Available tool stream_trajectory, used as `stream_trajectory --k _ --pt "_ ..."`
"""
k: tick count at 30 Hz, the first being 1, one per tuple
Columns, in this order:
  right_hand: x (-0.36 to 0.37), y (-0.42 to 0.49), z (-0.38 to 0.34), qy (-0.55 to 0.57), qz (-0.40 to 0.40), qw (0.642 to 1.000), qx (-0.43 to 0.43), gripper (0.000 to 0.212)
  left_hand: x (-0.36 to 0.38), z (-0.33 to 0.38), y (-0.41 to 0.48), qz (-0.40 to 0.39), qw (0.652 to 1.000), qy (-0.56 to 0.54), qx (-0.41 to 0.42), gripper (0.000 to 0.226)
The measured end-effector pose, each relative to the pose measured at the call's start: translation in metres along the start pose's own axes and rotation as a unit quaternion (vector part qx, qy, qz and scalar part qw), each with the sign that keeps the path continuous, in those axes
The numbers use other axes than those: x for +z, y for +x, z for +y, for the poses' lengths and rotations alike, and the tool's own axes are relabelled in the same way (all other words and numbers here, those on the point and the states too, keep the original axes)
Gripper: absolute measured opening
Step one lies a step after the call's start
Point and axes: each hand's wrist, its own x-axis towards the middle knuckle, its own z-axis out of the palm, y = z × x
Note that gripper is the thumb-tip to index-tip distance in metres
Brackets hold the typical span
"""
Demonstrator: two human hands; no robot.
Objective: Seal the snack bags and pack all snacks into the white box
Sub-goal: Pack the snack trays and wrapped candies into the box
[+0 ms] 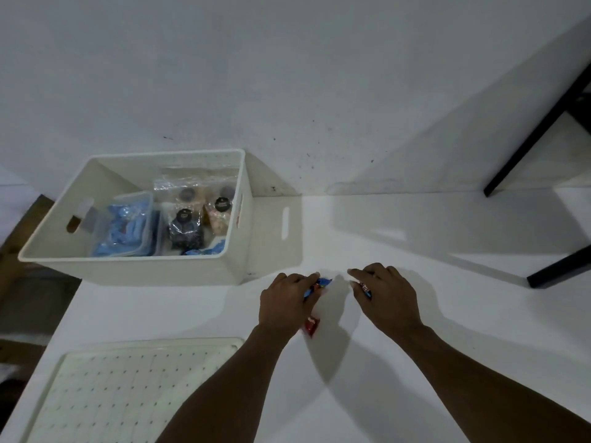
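Observation:
The white box (224, 270) stands at the left on the white table, and inside it lie sealed clear snack bags (188, 219) and blue-wrapped snacks (128, 228). Just right of the box's near corner, my left hand (284, 303) grips small blue and red wrapped snacks (315, 287); another red wrapper (311, 326) pokes out below its palm. My right hand (385, 294) is close by to the right, with its fingers curled round a small red-and-white wrapped snack (366, 289). Most of each snack is hidden under the hands.
A white perforated lid (121, 388) lies flat at the near left of the table. The wall rises directly behind the box. A black table leg (537, 129) and foot stand at the far right. The table's left edge drops to a brown floor.

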Motion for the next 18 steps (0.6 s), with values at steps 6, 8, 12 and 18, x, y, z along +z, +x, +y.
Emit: stream_trajectory --k 6,8,12,18 --pt "-0.01 0.014 -0.028 0.009 -0.006 0.999 0.041 0.025 0.013 -0.004 -0.02 -0.059 0.997 0.01 0.044 0.035" --pt "-0.004 0.004 -0.024 0.009 -0.008 0.998 0.06 0.024 0.03 -0.008 -0.027 -0.043 0.997 0.021 0.059 0.033" --pt "0.011 -0.028 -0.011 0.0 -0.029 0.996 0.084 0.024 0.045 -0.009 -0.03 -0.047 0.997 0.015 0.052 0.037" --pt "0.025 -0.056 0.001 0.001 -0.041 0.995 0.092 0.024 0.055 -0.005 -0.044 -0.048 0.992 0.061 0.095 0.053"
